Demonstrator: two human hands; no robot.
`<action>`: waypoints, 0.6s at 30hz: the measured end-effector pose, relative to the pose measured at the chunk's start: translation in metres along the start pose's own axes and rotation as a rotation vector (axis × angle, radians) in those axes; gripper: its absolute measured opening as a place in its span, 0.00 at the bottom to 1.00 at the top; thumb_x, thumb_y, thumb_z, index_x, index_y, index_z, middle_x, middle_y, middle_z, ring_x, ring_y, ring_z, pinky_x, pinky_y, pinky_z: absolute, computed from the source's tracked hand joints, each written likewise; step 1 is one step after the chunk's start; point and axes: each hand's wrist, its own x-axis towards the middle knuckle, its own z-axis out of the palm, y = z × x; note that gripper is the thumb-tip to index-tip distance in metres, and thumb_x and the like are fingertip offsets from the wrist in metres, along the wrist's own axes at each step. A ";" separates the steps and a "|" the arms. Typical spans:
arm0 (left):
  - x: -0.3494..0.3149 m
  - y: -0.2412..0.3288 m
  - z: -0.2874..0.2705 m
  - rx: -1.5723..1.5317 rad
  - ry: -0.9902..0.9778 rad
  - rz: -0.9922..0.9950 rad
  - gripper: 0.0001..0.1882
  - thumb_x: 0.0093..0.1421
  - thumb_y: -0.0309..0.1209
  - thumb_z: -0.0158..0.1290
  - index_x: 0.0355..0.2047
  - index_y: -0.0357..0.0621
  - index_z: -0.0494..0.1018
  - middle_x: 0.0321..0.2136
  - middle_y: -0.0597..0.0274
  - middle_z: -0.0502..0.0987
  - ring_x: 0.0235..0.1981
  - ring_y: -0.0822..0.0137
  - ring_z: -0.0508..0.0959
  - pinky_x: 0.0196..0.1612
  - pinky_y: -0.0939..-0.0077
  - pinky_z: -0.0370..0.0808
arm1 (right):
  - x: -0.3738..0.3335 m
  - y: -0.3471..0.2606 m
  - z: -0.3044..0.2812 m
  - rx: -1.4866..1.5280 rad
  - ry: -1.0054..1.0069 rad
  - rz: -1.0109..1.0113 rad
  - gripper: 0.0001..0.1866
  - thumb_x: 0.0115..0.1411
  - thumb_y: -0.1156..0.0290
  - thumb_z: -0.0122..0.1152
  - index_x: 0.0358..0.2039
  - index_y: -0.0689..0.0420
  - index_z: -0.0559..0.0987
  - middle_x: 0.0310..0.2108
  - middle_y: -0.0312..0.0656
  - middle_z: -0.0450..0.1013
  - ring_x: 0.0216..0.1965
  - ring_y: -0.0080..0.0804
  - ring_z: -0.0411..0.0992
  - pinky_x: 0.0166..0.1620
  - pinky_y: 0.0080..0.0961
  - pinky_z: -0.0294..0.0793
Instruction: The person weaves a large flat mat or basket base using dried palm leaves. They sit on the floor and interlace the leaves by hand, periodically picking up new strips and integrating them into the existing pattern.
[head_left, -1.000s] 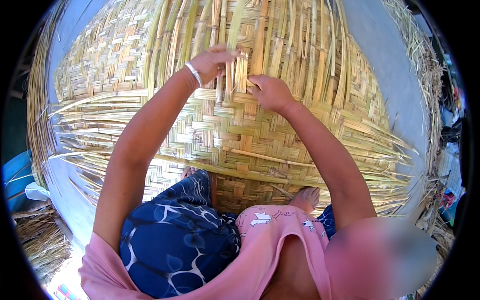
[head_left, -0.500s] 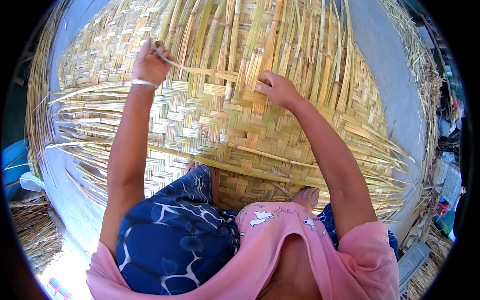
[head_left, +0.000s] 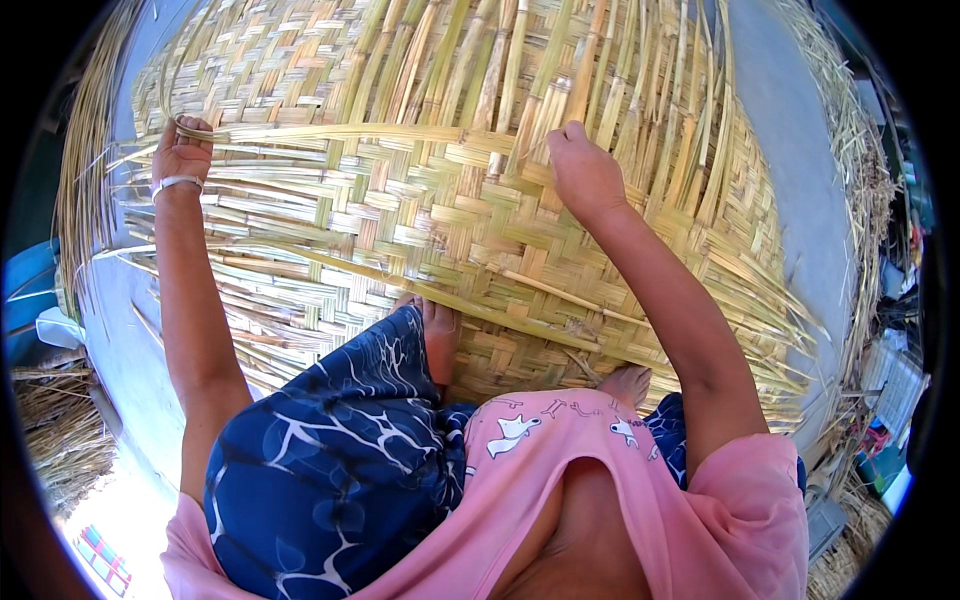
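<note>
A large woven mat [head_left: 440, 215] of split cane lies under my feet and spreads out ahead of me. At its far left, my left hand [head_left: 183, 150] is closed around a long, pale cane strip [head_left: 350, 131], whose loose end curves up beyond the fingers. The strip runs across the mat toward the right and passes among the lengthwise strips [head_left: 480, 75]. Past the middle, my right hand [head_left: 588, 172] is closed low over the weave near the strip's right part. Its fingertips are mostly hidden, so what it pinches cannot be made out.
My bare feet [head_left: 438, 335] rest on the mat's near part. A loose strip [head_left: 470, 316] crosses in front of them. Uncut strip ends stick out at both sides. Long cane strips [head_left: 85, 170] lie along the left edge, and straw [head_left: 850, 170] is heaped at the right.
My left hand has moved left and slightly nearer, drawing the strip from slack to nearly straight. My right hand has shifted a little to the right and remains closed. The view has shifted slightly.
</note>
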 end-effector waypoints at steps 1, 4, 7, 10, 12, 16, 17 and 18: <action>0.011 -0.001 -0.005 0.089 0.049 0.007 0.10 0.61 0.34 0.48 0.28 0.41 0.67 0.22 0.62 0.69 0.24 0.65 0.69 0.32 0.68 0.71 | 0.001 -0.005 0.003 0.051 0.024 -0.046 0.10 0.51 0.78 0.48 0.36 0.58 0.70 0.37 0.46 0.66 0.33 0.47 0.72 0.35 0.39 0.73; 0.023 0.011 -0.017 0.363 0.208 0.059 0.14 0.61 0.35 0.48 0.21 0.44 0.63 0.13 0.65 0.63 0.14 0.69 0.65 0.19 0.74 0.69 | 0.010 -0.030 0.011 0.242 0.086 -0.167 0.11 0.52 0.76 0.50 0.38 0.60 0.70 0.39 0.46 0.67 0.35 0.47 0.71 0.37 0.39 0.73; 0.039 -0.005 -0.004 0.527 0.263 0.115 0.16 0.59 0.36 0.51 0.19 0.45 0.61 0.11 0.65 0.59 0.10 0.71 0.60 0.12 0.75 0.63 | 0.024 -0.045 0.022 0.366 0.068 -0.123 0.12 0.53 0.72 0.52 0.39 0.59 0.71 0.40 0.46 0.68 0.36 0.47 0.71 0.38 0.40 0.72; 0.068 0.024 0.005 0.894 -0.065 0.552 0.08 0.59 0.33 0.47 0.27 0.42 0.67 0.12 0.66 0.61 0.10 0.72 0.61 0.12 0.75 0.61 | 0.039 -0.058 0.021 0.343 -0.028 -0.077 0.12 0.54 0.67 0.54 0.37 0.58 0.74 0.39 0.47 0.70 0.37 0.47 0.71 0.39 0.41 0.71; 0.059 0.007 0.074 1.026 -0.186 0.933 0.08 0.59 0.33 0.47 0.35 0.43 0.69 0.17 0.63 0.67 0.14 0.70 0.67 0.16 0.76 0.66 | 0.047 -0.055 0.023 0.310 -0.071 -0.028 0.11 0.53 0.64 0.55 0.33 0.57 0.75 0.36 0.47 0.71 0.36 0.47 0.71 0.38 0.41 0.71; -0.047 -0.063 0.221 1.288 -0.534 1.294 0.23 0.58 0.40 0.48 0.49 0.37 0.65 0.35 0.46 0.72 0.36 0.54 0.71 0.39 0.65 0.67 | 0.049 -0.053 0.025 0.355 -0.017 0.025 0.10 0.53 0.63 0.54 0.29 0.57 0.75 0.30 0.47 0.72 0.34 0.47 0.71 0.37 0.41 0.70; -0.078 -0.084 0.255 1.353 -0.627 1.336 0.29 0.58 0.44 0.50 0.52 0.34 0.61 0.41 0.39 0.71 0.45 0.47 0.70 0.49 0.59 0.66 | 0.050 -0.055 0.023 0.385 -0.020 0.059 0.10 0.53 0.63 0.54 0.29 0.57 0.75 0.29 0.48 0.72 0.33 0.48 0.71 0.36 0.41 0.70; -0.081 -0.095 0.268 1.554 -0.688 1.646 0.28 0.58 0.43 0.50 0.51 0.33 0.62 0.43 0.37 0.69 0.48 0.46 0.68 0.51 0.60 0.64 | 0.050 -0.056 0.020 0.415 -0.021 0.093 0.10 0.53 0.63 0.54 0.28 0.57 0.75 0.27 0.48 0.72 0.32 0.48 0.71 0.36 0.41 0.69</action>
